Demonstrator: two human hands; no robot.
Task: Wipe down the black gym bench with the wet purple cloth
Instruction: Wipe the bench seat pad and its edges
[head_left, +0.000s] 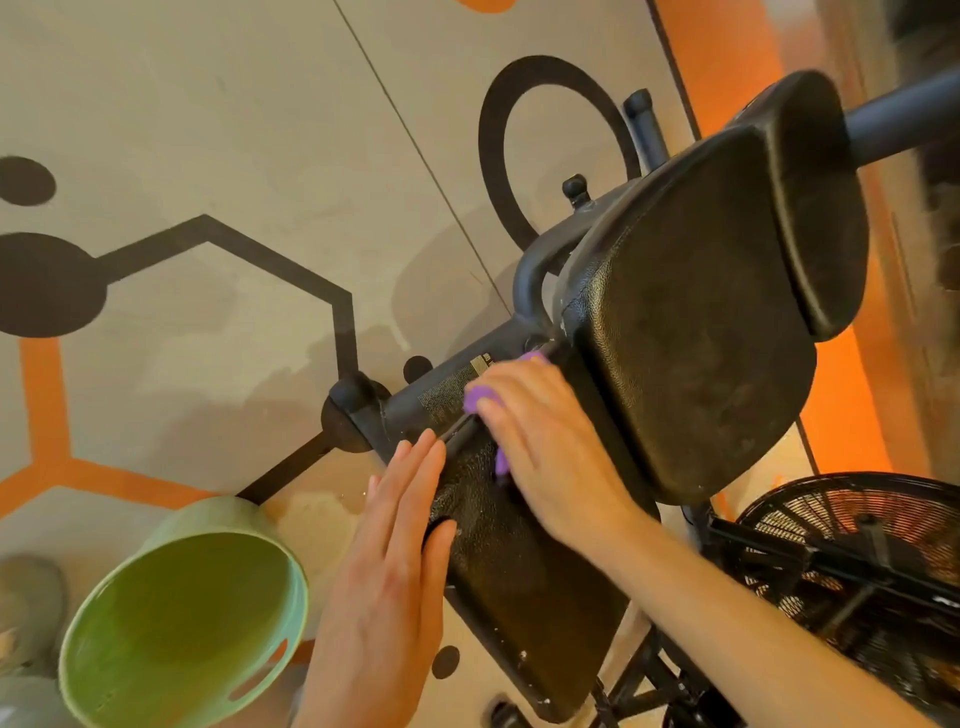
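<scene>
The black gym bench (691, 332) runs from lower centre to upper right, with a wide padded seat and a narrower pad (530, 597) below it. My right hand (550, 441) presses the purple cloth (480, 400) onto the near end of the narrow pad, by the frame bar. Only small bits of cloth show from under its fingers. My left hand (395, 545) lies flat with straight fingers against the left edge of the narrow pad.
A green bucket (104, 623) stands on the floor at lower left, next to my left forearm. The bench's dark metal frame (447, 395) and round feet spread to the left. A black fan cage (857, 571) sits at lower right. The floor is patterned beige, black and orange.
</scene>
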